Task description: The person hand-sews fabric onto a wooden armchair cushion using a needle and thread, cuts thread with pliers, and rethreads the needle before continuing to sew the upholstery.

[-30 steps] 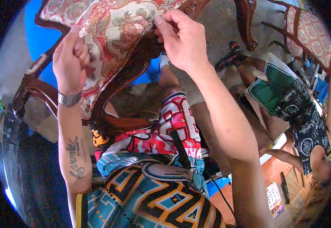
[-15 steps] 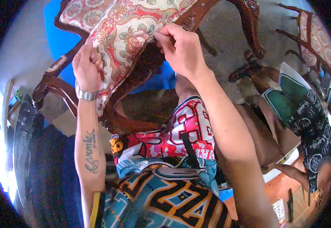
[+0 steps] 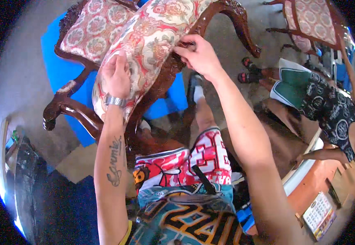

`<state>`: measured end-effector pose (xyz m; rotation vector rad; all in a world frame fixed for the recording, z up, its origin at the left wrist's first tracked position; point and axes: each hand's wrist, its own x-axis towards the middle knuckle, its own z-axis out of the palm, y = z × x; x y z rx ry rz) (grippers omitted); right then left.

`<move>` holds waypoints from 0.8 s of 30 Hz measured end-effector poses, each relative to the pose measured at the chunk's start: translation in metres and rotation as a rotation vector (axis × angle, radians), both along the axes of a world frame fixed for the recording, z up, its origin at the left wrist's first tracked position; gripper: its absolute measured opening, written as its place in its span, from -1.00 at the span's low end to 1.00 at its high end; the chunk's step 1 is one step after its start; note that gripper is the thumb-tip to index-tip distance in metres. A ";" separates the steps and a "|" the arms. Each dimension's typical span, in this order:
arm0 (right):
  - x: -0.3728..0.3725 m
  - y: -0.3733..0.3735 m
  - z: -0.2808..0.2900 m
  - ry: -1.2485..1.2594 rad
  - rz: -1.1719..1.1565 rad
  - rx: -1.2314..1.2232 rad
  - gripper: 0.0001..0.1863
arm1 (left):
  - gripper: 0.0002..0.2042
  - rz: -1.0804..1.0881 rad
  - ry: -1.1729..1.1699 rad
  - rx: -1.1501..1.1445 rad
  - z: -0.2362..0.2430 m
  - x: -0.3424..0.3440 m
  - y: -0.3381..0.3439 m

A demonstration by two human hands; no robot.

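Observation:
A chair with a dark carved wooden frame (image 3: 73,107) stands tilted before me, covered in floral upholstery fabric (image 3: 147,49) of red, cream and green. My left hand (image 3: 117,77) rests over the fabric on the near left part, its fingers curled closed. What they hold, if anything, is hidden. On the right, my right hand (image 3: 200,57) pinches with thumb and forefinger at the fabric's edge, where it meets the carved wood.
A blue sheet (image 3: 173,96) lies on the floor under the chair. Another floral chair (image 3: 314,18) stands at the far right. Nearby at the right is a person in a black patterned shirt (image 3: 332,112). A calendar (image 3: 319,214) lies low on the right.
The view has shifted, so the chair shows more fully. My left hand now sits further in over the fabric instead of at its left edge; the right stays by the wooden edge.

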<state>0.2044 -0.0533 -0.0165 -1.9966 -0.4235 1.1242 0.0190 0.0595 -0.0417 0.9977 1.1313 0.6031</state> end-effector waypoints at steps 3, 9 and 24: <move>0.019 -0.024 0.022 0.224 0.030 -0.040 -0.59 | -0.69 0.002 -0.155 -0.018 -0.012 0.008 -0.003; 0.042 0.014 0.076 -0.047 -0.001 0.418 -0.56 | -0.71 -0.084 -0.016 0.260 -0.010 -0.005 0.001; -0.075 -0.062 -0.038 -0.575 -0.152 0.308 -0.82 | -0.63 -0.151 -0.158 0.197 -0.002 0.016 -0.005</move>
